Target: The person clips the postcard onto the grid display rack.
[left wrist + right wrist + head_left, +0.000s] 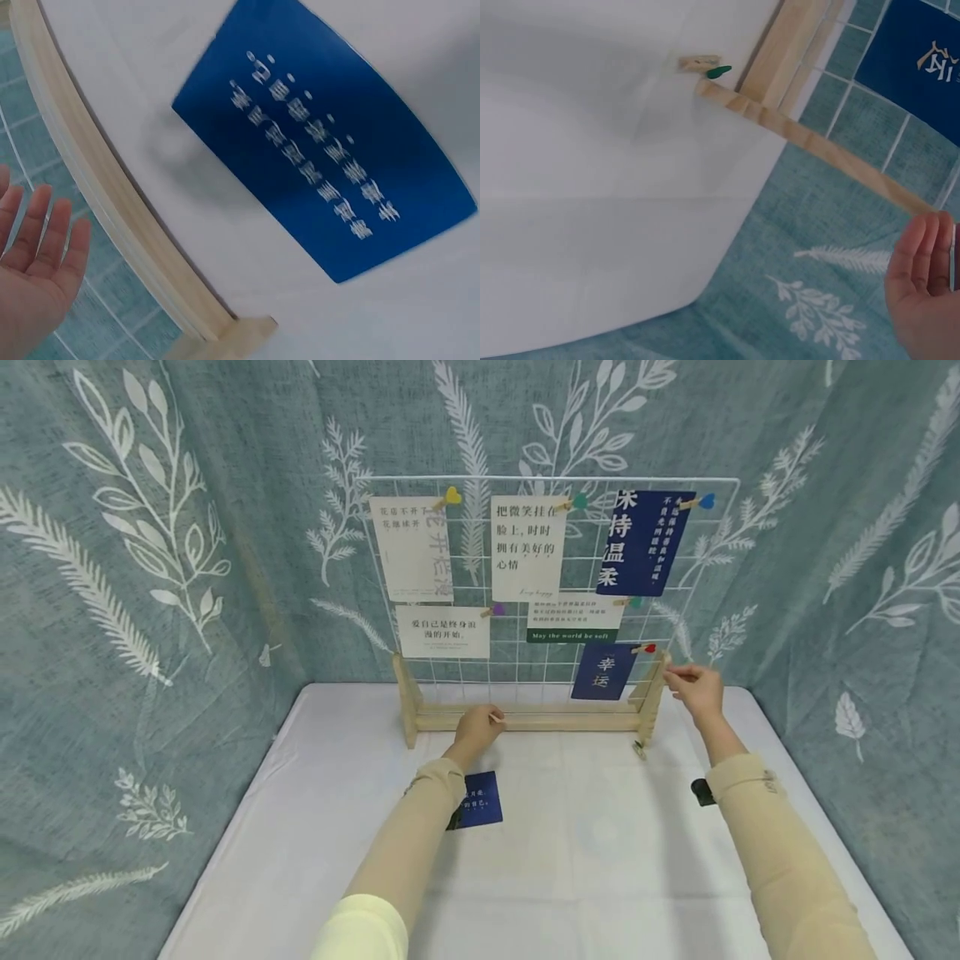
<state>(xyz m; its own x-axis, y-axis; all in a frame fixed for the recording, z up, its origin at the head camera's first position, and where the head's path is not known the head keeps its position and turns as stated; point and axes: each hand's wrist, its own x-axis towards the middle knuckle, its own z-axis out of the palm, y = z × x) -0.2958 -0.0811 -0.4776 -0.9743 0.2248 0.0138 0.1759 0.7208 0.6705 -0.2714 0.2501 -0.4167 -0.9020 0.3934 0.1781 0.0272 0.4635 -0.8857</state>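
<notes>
My left hand (476, 727) is at the front bar of the wooden stand (570, 722), fingers relaxed; the left wrist view shows these fingers (37, 232) spread with nothing in them. Below it a navy card (483, 800) with white writing lies on the table. My right hand (699, 691) is raised at the top of the stand's right upright (654, 693), its loosely bent fingertips right at the wood and no object showing in them. Close to that upright's foot lies a small wooden clip (699, 63) with a green end.
A white wire grid (517, 672) stands in the wooden base. Clips with coloured hearts hold several cards on it, among them a navy card (603, 672) at the lower right. A leaf-patterned curtain (247, 527) surrounds the white-covered table (570, 860).
</notes>
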